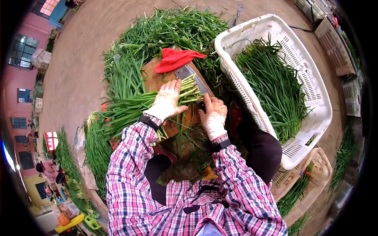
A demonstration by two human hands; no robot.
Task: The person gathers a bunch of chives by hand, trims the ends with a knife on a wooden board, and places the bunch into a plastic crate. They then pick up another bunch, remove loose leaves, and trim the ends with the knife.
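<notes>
My left hand (167, 101), wrapped in a pale covering, lies across a bundle of long green stalks, perhaps garlic chives (136, 103), on a wooden board (151, 76). Its fingers bend over the bundle, with the thumb apart. Pale cut ends (191, 88) point right, beyond the fingers. Beside those ends lies the wide metal blade of a knife (202, 85). My right hand (214, 115) is closed at the near end of the knife, its handle mostly hidden under the fingers. A red cloth (175, 60) rests at the board's far side.
Loose greens (169, 31) are heaped beyond and left of the board. At right stands a white plastic basket (271, 129) holding more stalks (271, 86). Below it is another crate (323, 169). My knees flank the board. A person (49, 169) is far off at left.
</notes>
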